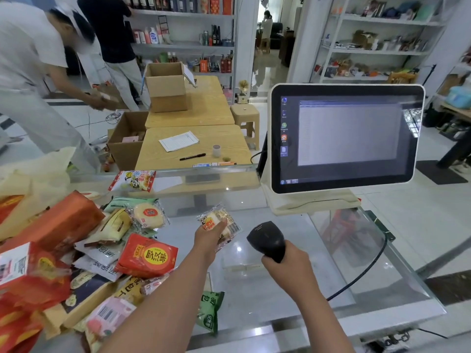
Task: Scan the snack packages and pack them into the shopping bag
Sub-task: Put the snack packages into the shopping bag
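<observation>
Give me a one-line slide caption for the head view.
Left hand holds a clear-wrapped snack pack, barcode toward the handheld scanner gripped in the right hand.

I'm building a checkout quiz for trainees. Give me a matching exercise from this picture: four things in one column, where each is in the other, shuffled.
Things:
1. barcode scanner
2. clear-wrapped rice cracker
3. black pen
4. green snack packet

Places:
A. lying on the wooden table beyond the counter
B. held in the left hand
C. gripped in the right hand
D. lying on the glass counter near its front edge

Pairs: 1-C, 2-B, 3-A, 4-D
</observation>
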`<action>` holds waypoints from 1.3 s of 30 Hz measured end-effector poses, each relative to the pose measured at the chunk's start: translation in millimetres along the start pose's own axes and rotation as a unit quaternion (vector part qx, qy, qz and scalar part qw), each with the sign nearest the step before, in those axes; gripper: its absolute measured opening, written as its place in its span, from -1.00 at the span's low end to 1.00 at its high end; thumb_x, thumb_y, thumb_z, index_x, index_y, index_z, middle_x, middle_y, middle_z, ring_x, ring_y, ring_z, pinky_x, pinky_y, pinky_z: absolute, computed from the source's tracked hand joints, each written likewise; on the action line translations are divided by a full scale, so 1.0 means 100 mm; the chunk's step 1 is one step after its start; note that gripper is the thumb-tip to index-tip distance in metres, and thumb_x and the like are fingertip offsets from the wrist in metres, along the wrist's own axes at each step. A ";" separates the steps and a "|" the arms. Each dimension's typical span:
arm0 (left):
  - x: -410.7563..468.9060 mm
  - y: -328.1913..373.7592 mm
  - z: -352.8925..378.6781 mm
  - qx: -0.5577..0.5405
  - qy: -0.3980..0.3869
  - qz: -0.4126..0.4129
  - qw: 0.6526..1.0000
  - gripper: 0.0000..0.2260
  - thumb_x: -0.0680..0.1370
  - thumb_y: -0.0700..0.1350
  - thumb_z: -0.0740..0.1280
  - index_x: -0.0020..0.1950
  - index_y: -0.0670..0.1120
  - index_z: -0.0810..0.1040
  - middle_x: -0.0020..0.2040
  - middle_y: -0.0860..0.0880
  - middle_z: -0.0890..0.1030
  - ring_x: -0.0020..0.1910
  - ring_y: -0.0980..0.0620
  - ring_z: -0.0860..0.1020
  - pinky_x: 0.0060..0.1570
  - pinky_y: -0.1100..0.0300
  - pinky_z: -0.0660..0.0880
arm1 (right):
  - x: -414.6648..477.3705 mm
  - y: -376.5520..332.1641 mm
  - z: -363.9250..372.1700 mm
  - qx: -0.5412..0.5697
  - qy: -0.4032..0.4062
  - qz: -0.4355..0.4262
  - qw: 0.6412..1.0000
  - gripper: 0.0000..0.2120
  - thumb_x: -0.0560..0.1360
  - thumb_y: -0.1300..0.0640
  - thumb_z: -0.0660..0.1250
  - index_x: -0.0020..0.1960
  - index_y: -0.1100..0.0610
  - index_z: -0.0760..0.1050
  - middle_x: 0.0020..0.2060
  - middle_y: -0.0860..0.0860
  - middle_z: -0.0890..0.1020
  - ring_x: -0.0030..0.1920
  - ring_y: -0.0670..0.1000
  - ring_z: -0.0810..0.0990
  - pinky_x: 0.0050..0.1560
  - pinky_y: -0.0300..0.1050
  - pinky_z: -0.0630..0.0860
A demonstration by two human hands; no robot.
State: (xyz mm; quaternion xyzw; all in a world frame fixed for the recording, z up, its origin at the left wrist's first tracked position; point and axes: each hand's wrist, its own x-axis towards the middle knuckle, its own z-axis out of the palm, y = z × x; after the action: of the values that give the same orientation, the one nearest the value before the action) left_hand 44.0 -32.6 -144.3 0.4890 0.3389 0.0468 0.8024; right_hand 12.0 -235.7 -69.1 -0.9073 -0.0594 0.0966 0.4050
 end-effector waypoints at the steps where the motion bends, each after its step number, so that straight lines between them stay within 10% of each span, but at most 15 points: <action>1: 0.01 -0.01 0.00 0.001 0.002 0.002 1.000 -0.77 0.49 -0.15 0.45 0.13 -0.14 0.57 0.02 -0.14 0.67 0.00 -0.11 0.65 0.09 -0.01 0.56 | 0.00 -0.03 -0.02 0.014 -0.002 0.006 1.000 -0.83 0.36 0.14 0.35 -0.31 0.10 0.37 -0.42 -0.04 0.47 -0.40 -0.06 0.41 -0.40 -0.24 0.32; 39: 0.02 -0.01 -0.02 0.001 -0.005 -0.014 1.000 -0.75 0.51 -0.16 0.43 0.17 -0.12 0.54 0.07 -0.15 0.66 0.00 -0.10 0.65 0.08 0.00 0.57 | 0.01 -0.13 0.06 0.063 -0.005 0.024 0.998 -0.90 0.39 0.15 0.38 -0.19 0.12 0.46 -0.36 -0.02 0.53 -0.35 -0.06 0.49 -0.36 -0.24 0.41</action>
State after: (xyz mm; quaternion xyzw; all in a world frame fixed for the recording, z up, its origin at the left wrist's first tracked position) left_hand 44.7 -30.6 -146.6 0.4853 0.3419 0.0330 0.8040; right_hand 11.0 -222.4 -63.6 -0.8805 -0.0332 0.1145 0.4589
